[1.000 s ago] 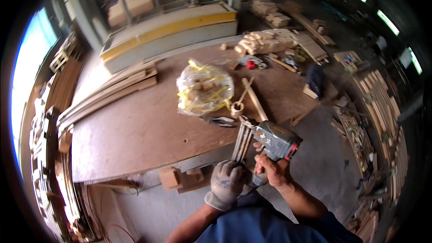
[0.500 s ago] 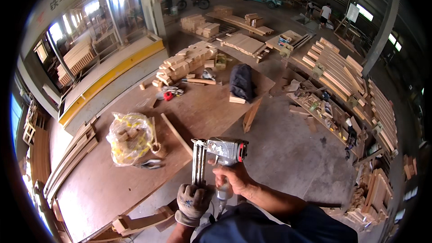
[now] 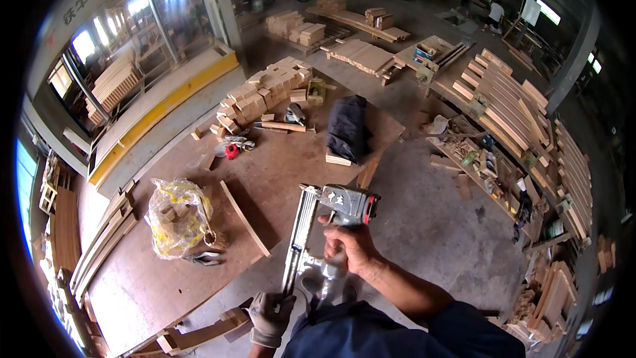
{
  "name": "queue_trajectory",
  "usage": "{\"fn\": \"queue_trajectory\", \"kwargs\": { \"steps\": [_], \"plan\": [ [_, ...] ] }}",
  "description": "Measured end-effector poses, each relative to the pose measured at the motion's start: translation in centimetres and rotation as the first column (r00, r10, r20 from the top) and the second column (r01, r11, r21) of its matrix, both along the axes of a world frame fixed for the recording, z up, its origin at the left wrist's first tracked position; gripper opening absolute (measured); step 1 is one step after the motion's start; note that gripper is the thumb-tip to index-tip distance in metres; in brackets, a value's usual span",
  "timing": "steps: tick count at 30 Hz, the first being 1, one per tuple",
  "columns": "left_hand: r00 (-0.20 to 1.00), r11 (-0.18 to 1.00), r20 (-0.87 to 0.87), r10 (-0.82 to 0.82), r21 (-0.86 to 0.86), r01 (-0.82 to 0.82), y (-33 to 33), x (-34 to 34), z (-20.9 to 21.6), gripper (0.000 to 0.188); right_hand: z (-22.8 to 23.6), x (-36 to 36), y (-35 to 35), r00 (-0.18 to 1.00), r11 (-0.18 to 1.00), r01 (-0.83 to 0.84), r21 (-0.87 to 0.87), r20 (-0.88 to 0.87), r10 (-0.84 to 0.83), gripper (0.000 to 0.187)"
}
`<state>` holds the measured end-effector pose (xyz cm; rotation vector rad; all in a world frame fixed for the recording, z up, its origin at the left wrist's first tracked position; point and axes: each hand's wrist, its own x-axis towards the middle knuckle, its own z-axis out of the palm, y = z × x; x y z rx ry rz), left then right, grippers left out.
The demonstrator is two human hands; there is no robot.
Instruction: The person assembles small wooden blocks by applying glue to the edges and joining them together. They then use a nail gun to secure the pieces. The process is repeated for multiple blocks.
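Note:
My bare right hand (image 3: 351, 248) is wrapped round the handle of a grey and black nail gun (image 3: 346, 204), held up in front of my body beyond the table's near edge. The gun's long silver magazine (image 3: 299, 235) slants down toward me on its left side. At the magazine's lower end is my left hand (image 3: 269, 317), in a pale work glove, its fingers closed round that end. Part of the handle is hidden behind my right fingers. A thin wooden strip (image 3: 245, 217) lies on the brown table (image 3: 142, 292), to the left of the gun.
On the table are a clear plastic bag of wood pieces (image 3: 175, 219), pliers (image 3: 204, 258), stacked wood blocks (image 3: 265, 96), a hammer (image 3: 285, 126), a red tape measure (image 3: 230, 152) and dark cloth (image 3: 347, 129). Timber racks (image 3: 503, 106) stand right. Two people are far back.
My left hand has slid down toward me along the magazine, and more of the magazine shows. The nail gun has shifted slightly right and away, still in my right hand.

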<state>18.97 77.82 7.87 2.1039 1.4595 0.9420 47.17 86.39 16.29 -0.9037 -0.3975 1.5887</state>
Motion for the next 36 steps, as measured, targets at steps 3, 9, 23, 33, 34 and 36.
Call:
{"fn": "queue_trajectory", "kwargs": {
  "steps": [3,9,23,33,34,36],
  "plan": [
    [0.996,0.997,0.044,0.072,-0.018,-0.072,2.9,0.8,0.4,0.033,-0.1,0.4,1.8,0.999,1.000,-0.016,0.001,0.033,0.016,0.036],
    [0.730,0.817,0.677,0.093,-0.471,0.332,11.4,3.2,0.3,0.034,1.4,-0.9,5.9,0.991,0.994,-0.088,0.071,0.107,0.080,0.039],
    [0.765,0.648,0.436,0.474,-0.761,0.032,18.4,3.7,2.5,0.017,-5.0,-1.1,16.9,0.968,0.959,-0.188,-0.210,0.126,0.217,0.027],
    [0.738,0.486,0.196,0.646,-0.851,-0.199,24.1,7.9,-2.1,0.030,-11.7,8.5,27.7,0.446,0.707,-0.568,-0.422,0.563,0.695,0.042],
    [0.729,0.471,0.180,0.660,-0.856,-0.215,24.4,8.2,-2.2,0.030,-11.4,9.5,29.2,0.470,0.715,-0.535,-0.450,0.544,0.695,0.038],
    [0.718,0.400,0.097,0.690,-0.877,-0.265,25.2,9.3,-1.9,0.031,-11.5,12.2,32.4,0.509,0.782,-0.471,-0.408,0.598,0.619,0.034]
  ]
}}
